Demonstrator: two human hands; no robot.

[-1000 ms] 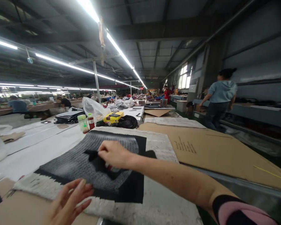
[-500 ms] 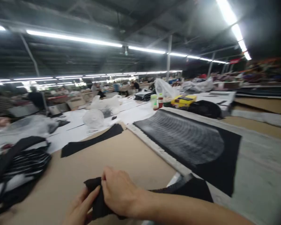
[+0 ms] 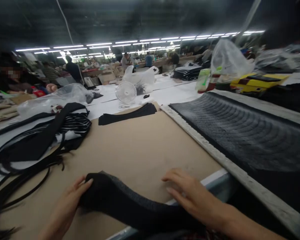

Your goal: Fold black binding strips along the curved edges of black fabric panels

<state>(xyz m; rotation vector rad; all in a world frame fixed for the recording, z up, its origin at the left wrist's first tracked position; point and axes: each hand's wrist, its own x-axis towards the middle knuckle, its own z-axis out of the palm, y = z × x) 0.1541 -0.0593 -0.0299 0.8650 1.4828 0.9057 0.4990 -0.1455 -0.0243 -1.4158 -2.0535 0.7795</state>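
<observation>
A curved strip of black fabric (image 3: 130,203) stretches across the near edge of the board, its far end raised in a fold. My left hand (image 3: 65,206) pinches that left end between thumb and fingers. On the other side, my right hand (image 3: 192,195) is open, fingers spread and pointing left, just above the strip's right part; whether it touches the cloth I cannot tell. Beneath lies a tan board (image 3: 130,146). At its far edge rests a small stack of black curved pieces (image 3: 127,114).
Left of the board lie black and white striped pieces (image 3: 75,125) and black cords (image 3: 35,176). A white fan (image 3: 126,93) and plastic bags (image 3: 142,80) stand behind. To the right is a dark patterned sheet (image 3: 245,133); a yellow box (image 3: 257,81) sits beyond it. Several people are in the background.
My right hand has let go of the bunched end and moved right, opening. The strip is now spread out, with my left hand still on its end. The view has turned and tilted down.
</observation>
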